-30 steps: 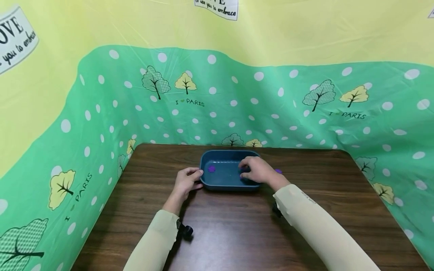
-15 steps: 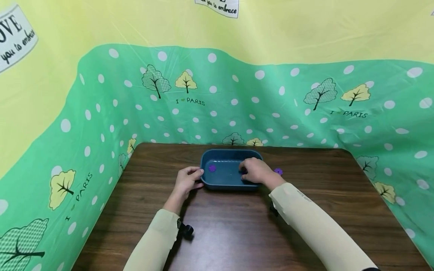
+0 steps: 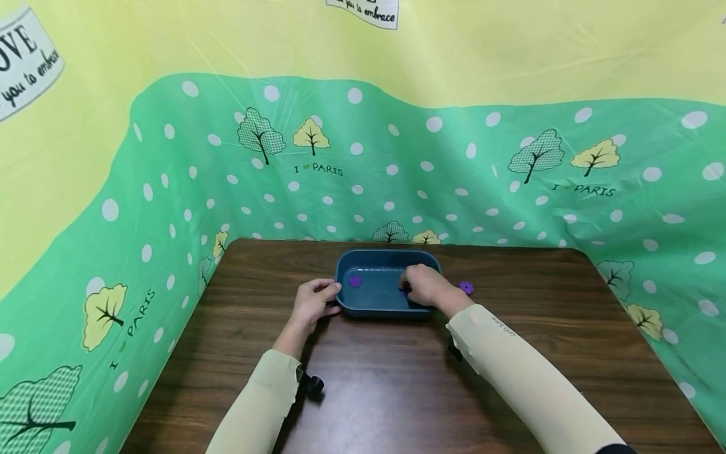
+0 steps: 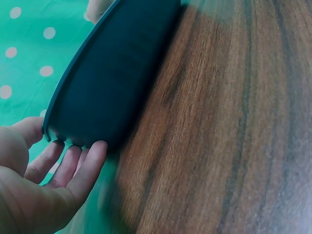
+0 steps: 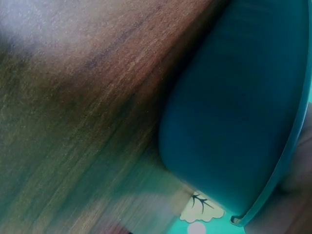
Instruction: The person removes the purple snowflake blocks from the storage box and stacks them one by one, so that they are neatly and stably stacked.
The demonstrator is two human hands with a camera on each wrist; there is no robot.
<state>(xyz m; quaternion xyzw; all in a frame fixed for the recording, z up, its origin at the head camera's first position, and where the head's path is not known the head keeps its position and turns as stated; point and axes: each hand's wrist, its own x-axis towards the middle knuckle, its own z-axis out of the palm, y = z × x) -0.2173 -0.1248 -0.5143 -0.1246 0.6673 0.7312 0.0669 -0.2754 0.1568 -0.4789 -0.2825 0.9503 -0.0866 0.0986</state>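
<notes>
A dark blue rectangular plastic box [image 3: 371, 313] stands near the table's far edge. My left hand [image 3: 311, 304] grips its left end, thumb at the rim and fingertips against the outer wall, as the left wrist view shows with hand [image 4: 53, 195] and box [image 4: 107, 78]. Over the right wall reaches my right hand [image 3: 428, 287], its bent fingers pinching a small purple piece [image 3: 406, 290], mostly hidden. Another purple flower-shaped piece [image 3: 355, 281] lies inside at the left. In the right wrist view the box [image 5: 234, 112] wall hides the fingers; only a blurred part of the hand [image 5: 297, 180] shows.
One more purple flower-shaped piece [image 3: 466, 287] lies on the brown wooden table [image 3: 374, 384], just right of the box. Behind the table hangs a green and yellow patterned cloth [image 3: 442, 145]. Each wrist carries a small black camera [image 3: 314, 386].
My right fingers have drawn together around the purple piece inside the box, and the right forearm has shifted slightly left. The purple piece on the table shows more fully. My left hand stays put.
</notes>
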